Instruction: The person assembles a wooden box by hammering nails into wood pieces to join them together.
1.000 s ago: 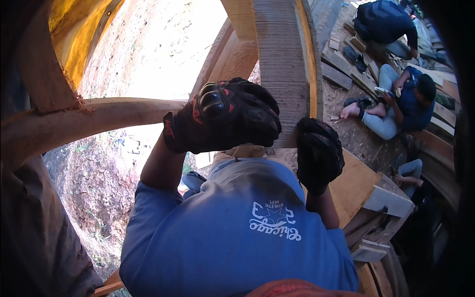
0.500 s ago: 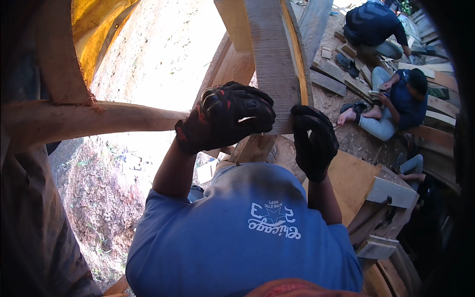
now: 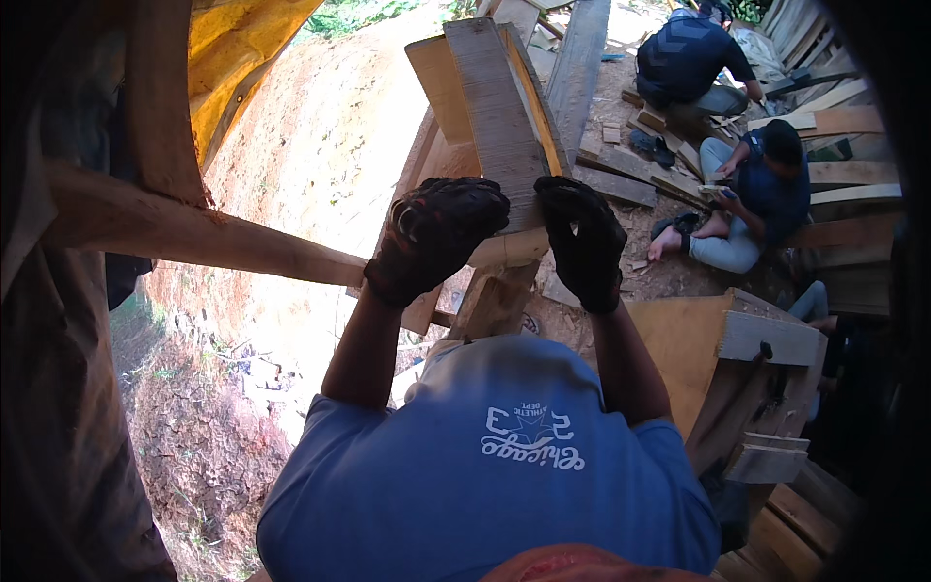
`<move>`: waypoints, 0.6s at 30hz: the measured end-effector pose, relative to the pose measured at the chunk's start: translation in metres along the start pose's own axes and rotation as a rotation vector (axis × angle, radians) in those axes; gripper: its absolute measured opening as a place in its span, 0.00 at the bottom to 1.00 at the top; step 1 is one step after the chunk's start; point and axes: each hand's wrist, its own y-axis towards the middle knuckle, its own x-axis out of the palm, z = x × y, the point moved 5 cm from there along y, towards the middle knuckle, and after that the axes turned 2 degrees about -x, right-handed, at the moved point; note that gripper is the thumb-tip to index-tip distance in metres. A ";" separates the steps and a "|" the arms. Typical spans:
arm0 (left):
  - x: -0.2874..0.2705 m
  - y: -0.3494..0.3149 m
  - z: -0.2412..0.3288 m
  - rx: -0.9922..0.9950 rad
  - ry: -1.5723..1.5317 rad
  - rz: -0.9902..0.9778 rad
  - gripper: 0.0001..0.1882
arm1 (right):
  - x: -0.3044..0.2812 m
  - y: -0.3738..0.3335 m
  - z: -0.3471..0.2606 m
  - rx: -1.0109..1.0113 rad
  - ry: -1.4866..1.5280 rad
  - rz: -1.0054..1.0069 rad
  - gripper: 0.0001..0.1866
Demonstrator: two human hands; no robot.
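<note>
A long grey-brown wooden board [image 3: 497,107] stretches away from me, with its near end between my black-gloved hands. My left hand [image 3: 441,228] curls its fingers over the board's left edge. At the right edge my right hand [image 3: 587,238] has its fingers bent, with a small gap showing between thumb and fingers. The fingertips are partly hidden against the wood. Just under the board's near end shows a pale wooden crosspiece [image 3: 509,249], and below it a wooden post [image 3: 493,303] close to my chest.
A rough timber rail [image 3: 233,238] crosses at left, beneath a yellow tarp [image 3: 228,68]. A wooden box-like frame [image 3: 722,359] stands at right. Two people, one seated [image 3: 766,194] and one crouching [image 3: 690,58], are among scattered planks. Sunlit bare soil [image 3: 330,145] slopes away at left.
My view has shifted, bringing the board's far end into sight. My left hand has slid leftward off the board's face to its edge. My right hand stays by the right edge.
</note>
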 end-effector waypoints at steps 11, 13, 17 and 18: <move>0.003 -0.006 0.007 -0.153 -0.078 -0.001 0.10 | -0.005 -0.004 -0.004 -0.030 0.014 0.056 0.10; 0.006 -0.007 0.001 -0.189 -0.075 0.010 0.08 | -0.004 -0.002 -0.003 -0.044 0.049 0.069 0.09; 0.010 -0.008 -0.004 -0.252 -0.096 -0.015 0.07 | -0.006 -0.001 -0.008 0.008 0.084 0.049 0.09; 0.009 -0.007 -0.004 -0.239 -0.087 -0.007 0.07 | -0.006 -0.001 -0.007 -0.007 0.079 0.057 0.09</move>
